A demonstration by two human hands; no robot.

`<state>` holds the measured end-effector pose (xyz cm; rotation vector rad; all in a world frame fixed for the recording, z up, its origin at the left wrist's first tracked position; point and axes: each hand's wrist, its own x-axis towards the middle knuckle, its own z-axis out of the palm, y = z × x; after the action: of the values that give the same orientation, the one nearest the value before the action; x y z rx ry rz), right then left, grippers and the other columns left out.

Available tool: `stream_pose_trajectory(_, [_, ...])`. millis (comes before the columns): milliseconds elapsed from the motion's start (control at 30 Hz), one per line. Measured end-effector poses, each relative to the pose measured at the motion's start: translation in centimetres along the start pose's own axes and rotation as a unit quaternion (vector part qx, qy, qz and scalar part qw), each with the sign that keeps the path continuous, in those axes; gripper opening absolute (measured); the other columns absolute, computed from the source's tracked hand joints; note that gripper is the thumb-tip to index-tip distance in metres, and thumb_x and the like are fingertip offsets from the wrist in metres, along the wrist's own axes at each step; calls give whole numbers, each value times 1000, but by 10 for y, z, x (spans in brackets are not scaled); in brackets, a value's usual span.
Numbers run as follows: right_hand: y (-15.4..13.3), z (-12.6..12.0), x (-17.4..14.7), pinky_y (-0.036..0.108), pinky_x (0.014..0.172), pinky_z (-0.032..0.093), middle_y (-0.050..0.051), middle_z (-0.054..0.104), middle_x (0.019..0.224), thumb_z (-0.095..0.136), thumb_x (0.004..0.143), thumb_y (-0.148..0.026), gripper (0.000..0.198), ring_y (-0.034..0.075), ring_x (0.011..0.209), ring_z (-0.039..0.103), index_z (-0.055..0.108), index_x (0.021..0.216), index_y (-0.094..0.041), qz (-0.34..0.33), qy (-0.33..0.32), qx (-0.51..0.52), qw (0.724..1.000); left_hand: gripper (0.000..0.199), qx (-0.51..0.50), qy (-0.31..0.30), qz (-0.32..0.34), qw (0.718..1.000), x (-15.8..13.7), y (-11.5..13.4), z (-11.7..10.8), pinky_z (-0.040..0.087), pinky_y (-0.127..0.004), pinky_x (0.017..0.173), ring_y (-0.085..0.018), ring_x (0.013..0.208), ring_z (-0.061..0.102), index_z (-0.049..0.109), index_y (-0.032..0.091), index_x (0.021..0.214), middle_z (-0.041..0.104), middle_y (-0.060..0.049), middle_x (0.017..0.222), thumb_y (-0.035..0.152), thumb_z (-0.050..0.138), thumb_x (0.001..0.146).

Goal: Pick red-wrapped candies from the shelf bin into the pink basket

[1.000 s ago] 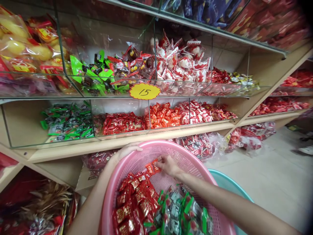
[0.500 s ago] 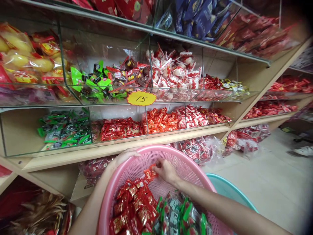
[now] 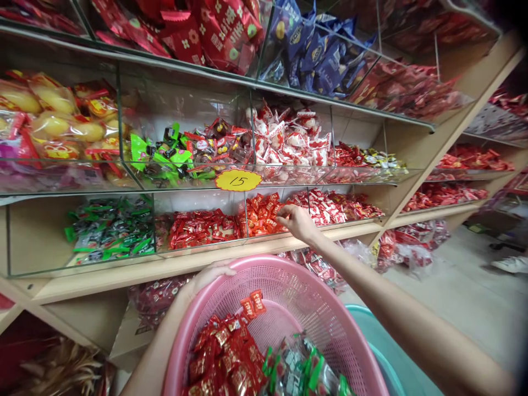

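My left hand (image 3: 212, 275) is closed over the far left rim of a pink mesh basket (image 3: 268, 262). Inside the basket lie red wrapped candies (image 3: 231, 352) on the left and green-and-clear packaged candies (image 3: 303, 363) at the near right. A couple of orange-red candies (image 3: 253, 303) rest farther back, against the mesh. Beyond the basket, my right hand (image 3: 299, 223) is at a lower shelf compartment of orange-red wrapped candies (image 3: 262, 213). Its fingers are bent and slightly apart at the pile's right side, with nothing visible in them.
Glass dividers and front panels split the shelves; a yellow "15" tag (image 3: 238, 180) hangs above the lower row. Green candies (image 3: 111, 225) fill the left compartment. A teal basin (image 3: 396, 352) stands below right. Bagged candies (image 3: 412, 245) lie on the floor.
My right hand has left the orange-red candies in the basket and moved up and forward to the shelf compartment. My left hand stays on the rim. The view has tilted up slightly.
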<state>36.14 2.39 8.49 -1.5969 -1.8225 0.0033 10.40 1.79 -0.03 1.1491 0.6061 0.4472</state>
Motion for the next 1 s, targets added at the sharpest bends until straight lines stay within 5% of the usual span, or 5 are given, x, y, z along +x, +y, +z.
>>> stream_pose_trajectory(200, [-4,16,8,25,61,35,6,61,78,61,69,-39,21,17,72,54,66,73,-19,-27,-62,-112,991,41,8,-3,-5,1000,0,0,-2,44,-26,70,-18,68,62,59,16,110,69,-5,85,16,54,70])
stream_pose_trajectory(433, [2,27,6,26,58,33,8,62,73,59,71,-39,22,18,68,53,65,66,-18,-3,-31,-104,994,43,15,-10,13,1000,-1,0,-3,43,-27,72,-19,74,62,55,17,115,68,-5,94,14,51,72])
stream_pose_trajectory(767, [17,13,2,25,60,37,5,62,71,47,78,-41,32,15,64,53,64,71,-15,29,33,24,999,38,54,52,7,997,-2,-2,-9,43,-26,70,-18,71,60,62,15,105,69,-3,84,20,57,68])
stream_pose_trajectory(900, [6,1,-15,25,60,38,4,59,68,50,75,-44,32,14,63,50,62,69,-15,54,81,188,977,35,58,92,-21,994,-2,-4,-12,43,-26,68,-18,67,60,64,13,100,69,-3,75,21,59,66])
stream_pose_trajectory(1000, [-4,0,-39,25,61,38,1,55,66,54,74,-42,27,12,62,47,60,68,-16,69,30,272,959,38,31,86,-24,996,-4,-4,-11,44,-26,67,-18,64,60,62,13,103,69,-4,76,22,59,66])
